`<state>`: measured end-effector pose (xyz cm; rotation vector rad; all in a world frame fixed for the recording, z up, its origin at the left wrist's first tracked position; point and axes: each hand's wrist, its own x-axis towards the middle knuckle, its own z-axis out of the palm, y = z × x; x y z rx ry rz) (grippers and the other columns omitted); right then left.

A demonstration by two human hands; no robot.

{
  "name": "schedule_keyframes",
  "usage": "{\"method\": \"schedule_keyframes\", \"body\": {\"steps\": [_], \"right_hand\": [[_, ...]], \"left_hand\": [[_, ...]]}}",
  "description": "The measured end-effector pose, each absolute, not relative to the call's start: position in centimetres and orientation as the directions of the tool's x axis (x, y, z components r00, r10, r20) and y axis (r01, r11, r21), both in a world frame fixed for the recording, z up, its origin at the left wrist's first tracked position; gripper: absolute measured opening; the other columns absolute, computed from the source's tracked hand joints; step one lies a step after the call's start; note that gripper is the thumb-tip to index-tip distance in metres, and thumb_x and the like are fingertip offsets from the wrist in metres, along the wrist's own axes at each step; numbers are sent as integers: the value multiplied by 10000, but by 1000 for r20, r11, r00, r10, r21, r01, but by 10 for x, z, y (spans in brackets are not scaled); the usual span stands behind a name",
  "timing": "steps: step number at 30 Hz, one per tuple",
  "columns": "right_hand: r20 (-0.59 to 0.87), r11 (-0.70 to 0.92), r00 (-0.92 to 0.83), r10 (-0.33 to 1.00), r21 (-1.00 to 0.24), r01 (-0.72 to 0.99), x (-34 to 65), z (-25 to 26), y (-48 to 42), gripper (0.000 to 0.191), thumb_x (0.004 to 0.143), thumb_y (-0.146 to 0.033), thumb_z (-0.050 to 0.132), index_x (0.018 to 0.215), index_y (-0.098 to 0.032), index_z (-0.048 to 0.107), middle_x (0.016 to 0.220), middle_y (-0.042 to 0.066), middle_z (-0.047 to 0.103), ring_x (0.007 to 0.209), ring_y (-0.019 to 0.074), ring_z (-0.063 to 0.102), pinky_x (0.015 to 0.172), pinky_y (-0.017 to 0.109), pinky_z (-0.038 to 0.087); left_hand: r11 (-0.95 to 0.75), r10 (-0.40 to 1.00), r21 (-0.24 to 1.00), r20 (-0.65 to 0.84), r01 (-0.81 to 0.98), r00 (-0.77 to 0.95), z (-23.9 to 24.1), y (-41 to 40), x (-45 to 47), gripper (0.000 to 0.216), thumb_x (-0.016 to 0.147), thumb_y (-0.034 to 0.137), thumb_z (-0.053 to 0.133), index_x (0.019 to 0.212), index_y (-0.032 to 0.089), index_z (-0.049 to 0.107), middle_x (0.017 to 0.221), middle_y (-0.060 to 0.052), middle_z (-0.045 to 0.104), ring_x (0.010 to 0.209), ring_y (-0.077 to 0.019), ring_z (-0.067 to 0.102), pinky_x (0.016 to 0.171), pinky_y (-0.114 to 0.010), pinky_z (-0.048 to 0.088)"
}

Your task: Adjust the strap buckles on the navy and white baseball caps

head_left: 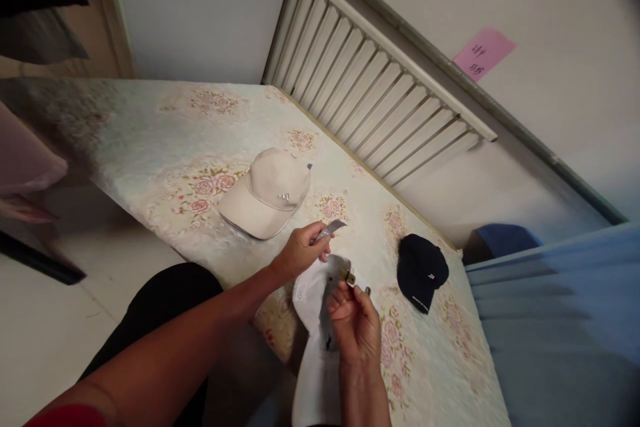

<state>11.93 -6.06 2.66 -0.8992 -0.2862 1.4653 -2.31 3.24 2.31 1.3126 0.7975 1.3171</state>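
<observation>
A white cap (315, 320) lies tilted below my hands, partly hidden by my right forearm. My left hand (300, 250) is closed in a pinch on a grey fabric strap (331, 229), whose free end points up and right. My right hand (357, 330) pinches a brass-coloured buckle (347, 277) just above the cap's opening. Beside that hand's fingers shows another small metallic bit (368, 291), too small to name. Whether strap and buckle are joined to the cap cannot be made out.
A beige cap (277, 190) sits on the floral tablecloth (210, 127) beyond my left hand; a black cap (423, 270) lies to the right. A radiator (370, 73) runs along the wall behind. Blue fabric (550, 320) hangs at right. Part of another person's hand (30, 208) shows at far left.
</observation>
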Motion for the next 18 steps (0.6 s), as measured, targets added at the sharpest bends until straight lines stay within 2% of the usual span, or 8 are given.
{"method": "schedule_keyframes", "body": {"steps": [5,8,10,14,18], "right_hand": [[-337,-148,118,934,-667,-730,118,26,-63,68,691,-189,675,735,-165,628,719,28,661,561,91,467,529,244,409],[-343,-158,106,933,-658,-737,119,28,-64,63,694,-186,670,717,-170,614,706,16,652,554,90,461,519,246,400],[-344,-155,106,933,-649,-745,119,31,-63,71,693,-186,671,709,-174,602,709,11,649,551,88,460,518,247,398],[-359,-144,106,927,-603,-785,117,36,-60,96,671,-170,680,714,-170,594,694,3,635,538,78,450,513,233,388],[-354,-142,87,931,-571,-809,111,40,-58,97,685,-157,657,770,-160,609,690,-4,602,536,71,434,512,220,382]], "left_hand": [[-194,943,915,273,-353,191,46,43,-22,177,813,211,465,950,165,566,703,30,583,502,-60,549,515,-188,425],[-108,913,890,265,-442,311,58,47,-21,194,818,240,469,970,159,557,678,39,556,447,-44,481,468,-183,396],[4,878,886,219,-464,425,59,47,-21,205,820,274,486,970,155,559,618,63,493,400,-25,382,409,-163,307],[226,774,866,118,-445,622,46,43,-23,255,809,390,549,903,152,545,553,98,382,381,-8,231,387,-173,130],[246,706,911,66,-332,705,34,39,-23,263,764,381,611,891,158,552,597,75,483,403,-15,286,410,-185,152]]}}
